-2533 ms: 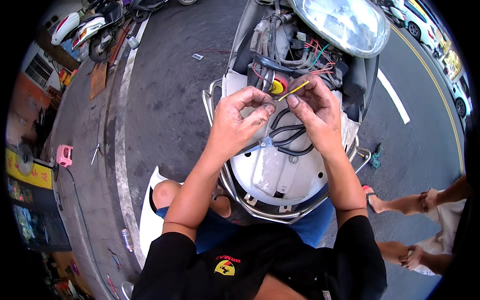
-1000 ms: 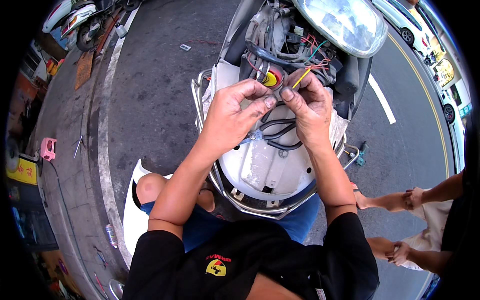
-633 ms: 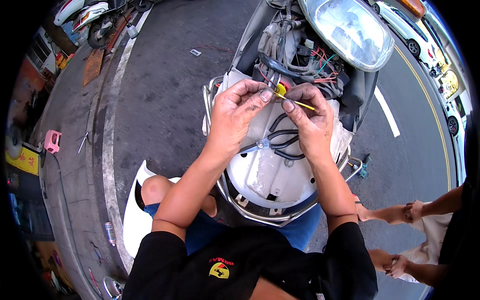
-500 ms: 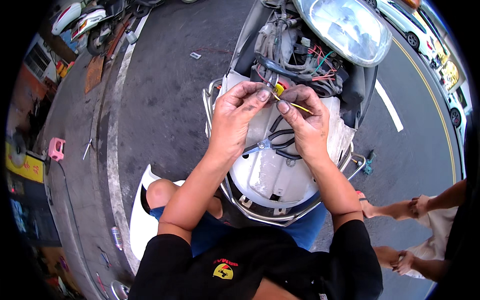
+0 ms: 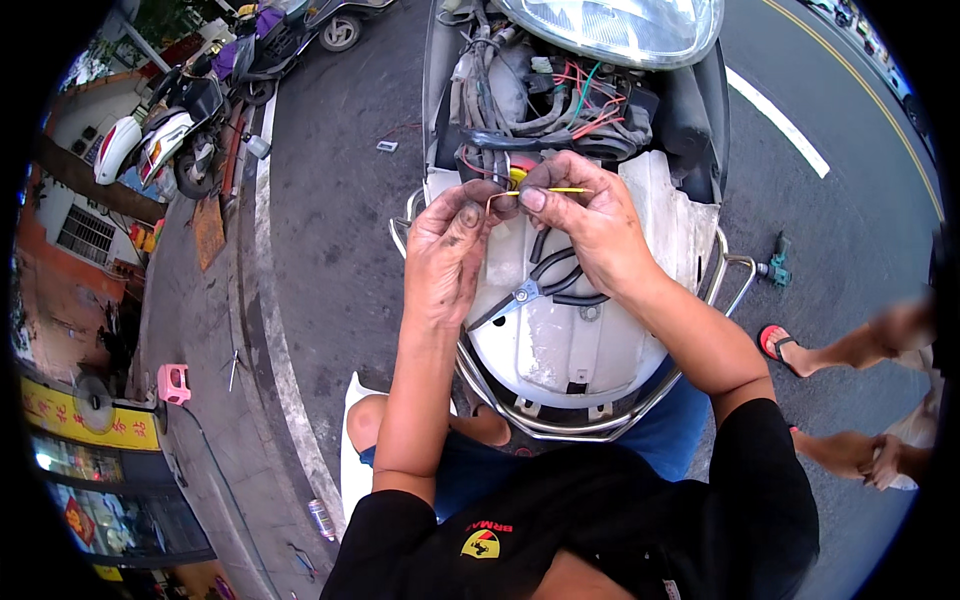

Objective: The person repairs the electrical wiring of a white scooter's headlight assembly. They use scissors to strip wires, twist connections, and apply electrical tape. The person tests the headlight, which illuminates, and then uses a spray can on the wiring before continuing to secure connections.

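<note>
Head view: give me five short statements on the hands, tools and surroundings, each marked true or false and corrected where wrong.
1. The right hand pinches a yellow wire. True.
2. The pliers are gripped in the left hand. False: they lie on the white panel.
3. A pink stool is on the ground to the left. True.
4. The headlight is at the bottom of the picture. False: it is at the top.
5. A teal power tool lies left of the panel. False: it lies to the right.
</note>
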The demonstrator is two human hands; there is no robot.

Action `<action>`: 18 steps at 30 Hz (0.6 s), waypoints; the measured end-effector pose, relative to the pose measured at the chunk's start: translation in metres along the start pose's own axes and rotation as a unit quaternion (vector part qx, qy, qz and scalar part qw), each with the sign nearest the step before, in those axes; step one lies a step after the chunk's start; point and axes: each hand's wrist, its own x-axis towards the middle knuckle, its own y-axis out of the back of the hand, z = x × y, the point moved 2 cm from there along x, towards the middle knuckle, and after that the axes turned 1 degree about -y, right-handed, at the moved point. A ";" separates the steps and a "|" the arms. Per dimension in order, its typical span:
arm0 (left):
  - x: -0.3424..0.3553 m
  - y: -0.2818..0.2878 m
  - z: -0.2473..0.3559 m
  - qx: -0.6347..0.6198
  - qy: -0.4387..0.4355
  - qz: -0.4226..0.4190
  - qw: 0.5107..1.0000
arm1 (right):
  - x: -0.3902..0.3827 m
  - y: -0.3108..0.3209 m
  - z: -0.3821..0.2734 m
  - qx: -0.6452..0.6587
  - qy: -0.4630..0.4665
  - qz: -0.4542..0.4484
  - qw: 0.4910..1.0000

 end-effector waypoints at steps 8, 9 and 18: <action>-0.001 0.002 0.000 0.020 0.000 0.014 1.000 | -0.003 -0.003 -0.002 -0.047 0.013 -0.007 0.999; -0.001 0.002 0.000 0.021 -0.004 0.012 1.000 | -0.003 -0.003 -0.001 -0.047 0.012 -0.007 0.999; 0.000 0.001 0.006 -0.005 0.018 -0.008 1.000 | -0.003 -0.002 -0.002 -0.056 0.028 0.007 0.998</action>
